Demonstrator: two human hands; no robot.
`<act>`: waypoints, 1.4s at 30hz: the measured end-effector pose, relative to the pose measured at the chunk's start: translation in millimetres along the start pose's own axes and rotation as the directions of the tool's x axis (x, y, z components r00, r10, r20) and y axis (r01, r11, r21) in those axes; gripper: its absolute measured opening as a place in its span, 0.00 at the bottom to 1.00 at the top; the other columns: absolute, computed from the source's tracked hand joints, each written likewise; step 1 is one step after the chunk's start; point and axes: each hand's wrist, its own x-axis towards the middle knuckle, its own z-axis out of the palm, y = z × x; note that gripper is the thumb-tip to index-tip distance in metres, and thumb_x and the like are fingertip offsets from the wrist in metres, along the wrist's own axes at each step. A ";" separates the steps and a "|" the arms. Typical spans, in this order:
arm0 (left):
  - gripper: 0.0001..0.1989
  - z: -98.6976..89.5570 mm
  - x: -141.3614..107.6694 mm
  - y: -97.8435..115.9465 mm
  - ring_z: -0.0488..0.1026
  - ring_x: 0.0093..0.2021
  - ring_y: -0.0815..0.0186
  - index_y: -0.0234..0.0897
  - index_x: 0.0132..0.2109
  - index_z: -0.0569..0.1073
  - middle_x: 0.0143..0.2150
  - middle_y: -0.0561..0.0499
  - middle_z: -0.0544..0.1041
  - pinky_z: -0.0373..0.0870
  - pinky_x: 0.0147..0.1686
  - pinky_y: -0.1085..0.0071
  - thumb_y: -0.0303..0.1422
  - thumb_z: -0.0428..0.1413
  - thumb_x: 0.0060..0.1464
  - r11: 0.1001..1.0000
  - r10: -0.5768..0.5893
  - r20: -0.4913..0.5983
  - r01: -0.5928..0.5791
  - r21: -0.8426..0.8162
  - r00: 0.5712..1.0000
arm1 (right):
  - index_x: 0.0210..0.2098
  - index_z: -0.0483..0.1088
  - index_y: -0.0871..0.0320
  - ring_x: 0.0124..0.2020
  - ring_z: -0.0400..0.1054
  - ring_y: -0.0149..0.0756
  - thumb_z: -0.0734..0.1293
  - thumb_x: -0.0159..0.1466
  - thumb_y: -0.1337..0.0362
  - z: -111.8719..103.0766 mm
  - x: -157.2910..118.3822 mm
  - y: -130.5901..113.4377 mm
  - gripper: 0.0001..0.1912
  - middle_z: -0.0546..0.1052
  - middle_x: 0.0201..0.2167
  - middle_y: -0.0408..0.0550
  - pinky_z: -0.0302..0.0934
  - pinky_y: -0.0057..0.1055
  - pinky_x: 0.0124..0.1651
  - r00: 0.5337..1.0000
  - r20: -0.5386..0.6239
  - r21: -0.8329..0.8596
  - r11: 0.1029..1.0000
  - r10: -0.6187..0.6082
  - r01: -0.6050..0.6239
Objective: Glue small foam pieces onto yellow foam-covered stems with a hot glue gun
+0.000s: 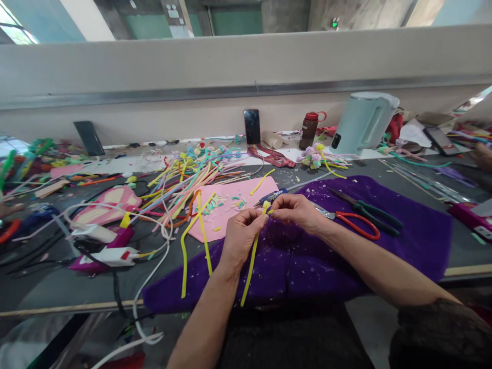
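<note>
Head view: both hands up close together over the purple cloth (415, 246), working a narrow yellow fuzzy strip (250, 269). Left hand (245, 233) pinches it between thumb and fingers near the top; tail hangs down over the cloth. Right hand (295, 209) is also in a tight pinch, on a yellow bit just beside the left fingertips. Can't tell if strip and bunched top are one piece.

Step in hand, my read: bending or twisting the yellow top. Next move calls for a firm left pinch while the right works the short end; loose tail needs to stay clear of the fingers.

Spare flat yellow strips (184, 266) lie left, partly across the pink sheet (230, 189). Red-handled metal cutters (339, 215) and dark green-handled pliers (363, 209) sit on the cloth, right side, neither gripped.
</note>
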 end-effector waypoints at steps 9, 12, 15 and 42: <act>0.13 -3.1 1.6 -2.4 0.58 0.16 0.77 0.31 0.27 0.72 0.18 0.55 0.67 0.51 0.16 0.79 0.37 0.63 0.37 0.971 -0.156 0.092 0.170 -0.167 0.983 | 0.27 0.69 0.61 0.18 0.55 0.22 0.70 0.51 0.61 1.1 -0.1 0.6 0.09 0.67 0.19 0.39 0.50 0.21 0.20 0.999 -0.002 0.019 0.999 -0.044 0.044; 0.14 -3.4 2.3 -2.3 0.58 0.16 0.77 0.31 0.27 0.72 0.18 0.55 0.68 0.50 0.15 0.79 0.38 0.64 0.36 0.972 -0.162 0.092 0.175 -0.156 0.982 | 0.27 0.69 0.61 0.20 0.58 0.24 0.69 0.51 0.60 4.5 -0.8 4.0 0.10 0.69 0.21 0.40 0.53 0.23 0.23 0.997 0.006 0.013 0.997 -0.079 0.079; 0.13 -3.7 2.3 -2.0 0.57 0.16 0.77 0.31 0.25 0.71 0.18 0.55 0.67 0.50 0.16 0.79 0.37 0.63 0.37 0.978 -0.141 0.104 0.155 -0.142 0.985 | 0.28 0.69 0.60 0.23 0.61 0.26 0.68 0.53 0.60 7.9 -2.3 6.9 0.10 0.70 0.24 0.42 0.55 0.25 0.26 0.989 -0.017 -0.058 0.988 -0.145 0.144; 0.06 -0.1 -5.0 -4.2 0.64 0.23 0.70 0.38 0.25 0.75 0.21 0.54 0.72 0.59 0.26 0.75 0.35 0.60 0.41 0.871 0.303 -0.080 -0.242 0.428 0.950 | 0.28 0.69 0.59 0.18 0.59 0.23 0.63 0.57 0.64 -29.8 1.6 -17.1 0.05 0.71 0.22 0.42 0.50 0.23 0.19 0.994 -0.037 -0.235 0.968 -0.098 0.087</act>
